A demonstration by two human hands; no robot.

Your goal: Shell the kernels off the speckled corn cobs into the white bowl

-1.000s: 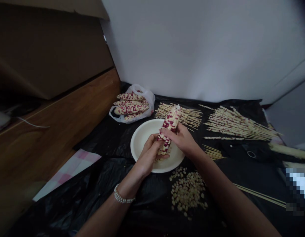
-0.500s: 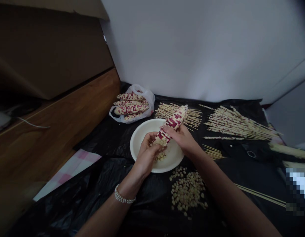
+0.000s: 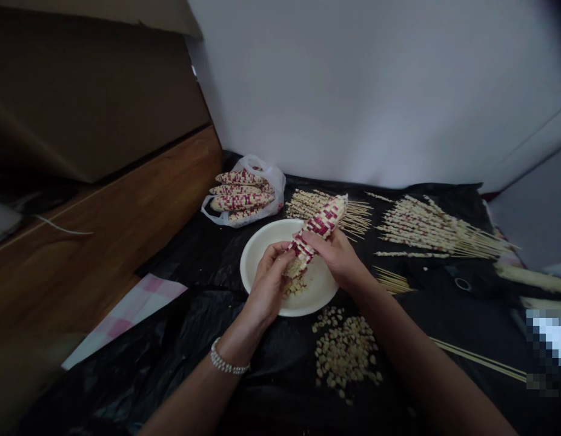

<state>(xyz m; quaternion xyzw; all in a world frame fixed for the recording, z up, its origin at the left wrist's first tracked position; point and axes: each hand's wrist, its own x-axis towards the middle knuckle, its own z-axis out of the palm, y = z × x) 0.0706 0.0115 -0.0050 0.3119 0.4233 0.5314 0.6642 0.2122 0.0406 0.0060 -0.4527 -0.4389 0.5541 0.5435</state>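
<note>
A red-and-cream corn cob (image 3: 325,220) is held tilted over a white bowl (image 3: 255,242), its upper end pointing away to the right. My right hand (image 3: 337,254) wraps round the cob's middle. Around the lower end, where pale bare cob shows, my left hand (image 3: 271,275) is closed with its thumb on the kernels. Loose kernels (image 3: 294,286) lie in the bowl below. Nearer me, a pile of kernels (image 3: 346,351) rests on the black plastic sheet (image 3: 194,333).
Several cobs (image 3: 237,201) sit in a white plastic bag (image 3: 275,175) behind the bowl. Skewers threaded with kernels (image 3: 417,227) and bare sticks (image 3: 392,280) lie to the right. A wooden board (image 3: 162,188) borders the left, and a pale wall stands behind.
My left thumb has moved up from the cob's lower end onto the kernels. The cob has shifted slightly to the right.
</note>
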